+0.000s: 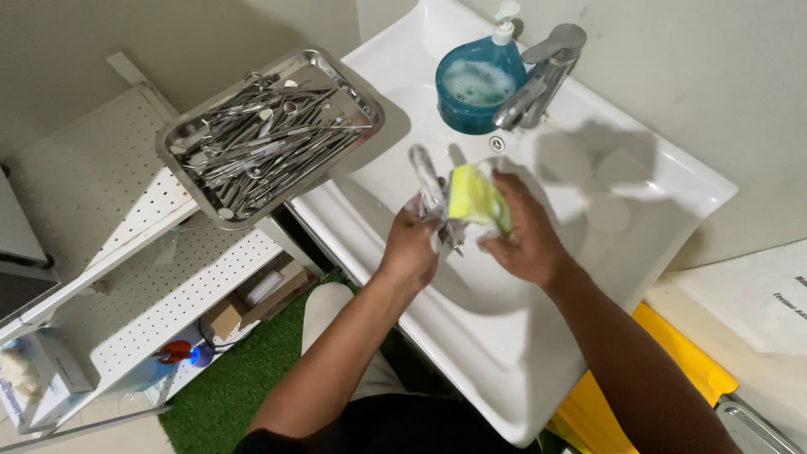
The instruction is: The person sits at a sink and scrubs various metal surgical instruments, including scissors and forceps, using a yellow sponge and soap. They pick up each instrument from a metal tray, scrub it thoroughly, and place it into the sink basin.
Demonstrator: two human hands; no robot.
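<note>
While over one sink [672,202] | left hand [409,250] fingers clamp instrument [425,175] | right hand [528,240] fingers clamp sponge [473,197]

One head-worn view looks steeply down, close over a white sink [672,197] (tilted in frame, its tap [542,71] toward 1 o'clock); a steel tray [361,92] sits at 10 o'clock, floor at 7 o'clock.
</note>
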